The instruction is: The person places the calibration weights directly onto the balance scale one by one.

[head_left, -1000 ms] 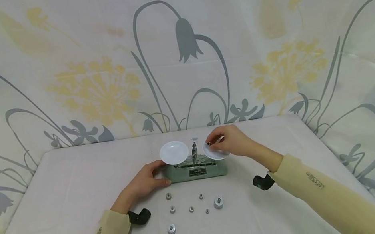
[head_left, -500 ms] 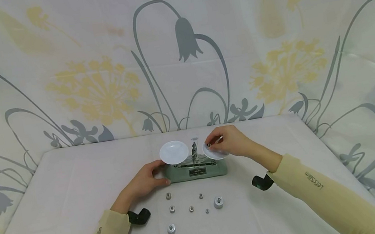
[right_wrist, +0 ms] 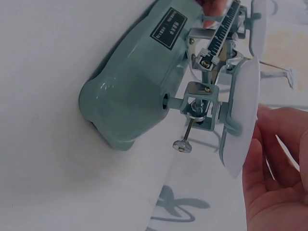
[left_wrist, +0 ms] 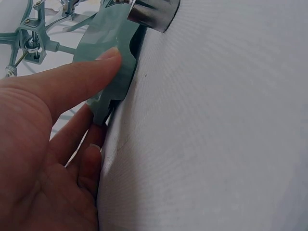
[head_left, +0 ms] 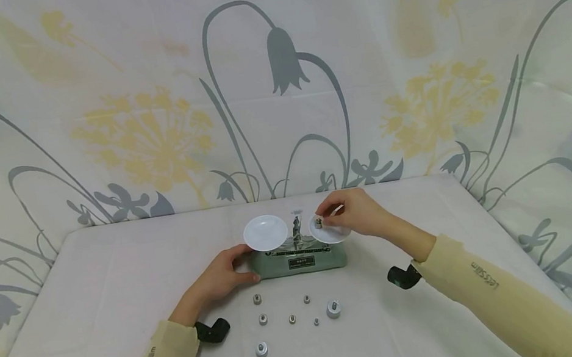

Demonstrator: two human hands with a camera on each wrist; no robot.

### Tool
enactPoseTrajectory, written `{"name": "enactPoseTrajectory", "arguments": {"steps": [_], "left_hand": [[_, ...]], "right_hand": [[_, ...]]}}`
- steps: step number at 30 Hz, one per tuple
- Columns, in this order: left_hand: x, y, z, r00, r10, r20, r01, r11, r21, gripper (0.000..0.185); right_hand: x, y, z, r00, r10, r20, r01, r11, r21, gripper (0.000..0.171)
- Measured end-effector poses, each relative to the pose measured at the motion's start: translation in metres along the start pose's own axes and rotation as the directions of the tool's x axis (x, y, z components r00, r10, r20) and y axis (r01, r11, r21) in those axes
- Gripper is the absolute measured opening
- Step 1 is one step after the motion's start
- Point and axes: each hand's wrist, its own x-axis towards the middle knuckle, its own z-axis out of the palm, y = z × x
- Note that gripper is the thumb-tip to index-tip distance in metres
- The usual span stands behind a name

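A green balance scale (head_left: 274,268) with two white pans stands near the back of the table. My left hand (head_left: 221,276) grips the left end of its base; in the left wrist view the thumb (left_wrist: 91,84) lies on the front and the other fingers go behind. Over the right pan (head_left: 335,236), my right hand (head_left: 354,212) pinches a small metal weight (head_left: 318,223) by its top, close to the pan's surface. The left pan (head_left: 266,233) holds nothing. In the right wrist view the raised pan edge (right_wrist: 245,120) hides the fingertips and the weight.
Several metal weights lie in front of the scale, among them a large one (head_left: 333,309) at the right and a medium one (head_left: 261,349) nearest the front. A flower-patterned cloth (head_left: 280,142) rises behind the table.
The right hand has turned slightly and shifted a little right; the weight below its fingertips shows more fully and sits slightly lower over the pan. The left hand and scale have stayed put.
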Motion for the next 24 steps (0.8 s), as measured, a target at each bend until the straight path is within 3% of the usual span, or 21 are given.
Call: {"name": "enactPoseTrajectory", "arguments": {"steps": [17,24], "left_hand": [[0.0,-0.001,0.0,1.0,0.008,0.0,-0.008,1.0,-0.001,0.064],[0.0,-0.002,0.0,1.0,0.008,0.002,-0.008,1.0,0.001,0.063]], "right_hand": [[-0.025,0.002,-0.014,0.998,-0.007,-0.057,0.006,1.0,-0.018,0.017],[-0.041,0.004,-0.017,0.999,-0.001,-0.052,0.003,0.999,0.032,0.017]]}}
